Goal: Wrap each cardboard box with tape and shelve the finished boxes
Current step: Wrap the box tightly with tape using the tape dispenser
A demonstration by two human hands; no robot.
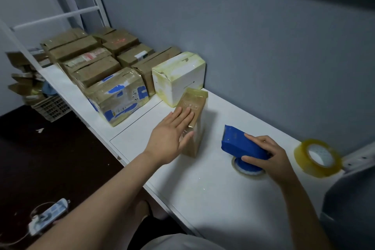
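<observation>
nearest, the white bench (203,199) runs its front edge from the lower middle of the frame to the upper left, with a power strip (48,215) on the dark floor below. at centre right the right grip (269,156) is curled round the blue dispenser (243,146), which rests on the bench on its tape (248,170), toothed blade pointing toward the box. a spare roll (318,157) stands beyond it at the right edge. in the centre the left grip (172,136) is released, fingers straight and laid flat on the small tan box (194,99), which stands on the bench just in front of a white box (178,77). the tan box looks glossy with tape, so the step is probably smoothing the last strip or readying it to go. to do it well, press from the middle outward, steady the box with the flat palm, and keep the blade off the left fingers. there is free bench between box and dispenser and toward the front edge, and the box sits well back from that edge. farther up left a stack (97,67) of taped boxes fills the bench against the wall (243,36), leaving little room there. a shelf frame (56,16) stands at the upper left.
</observation>
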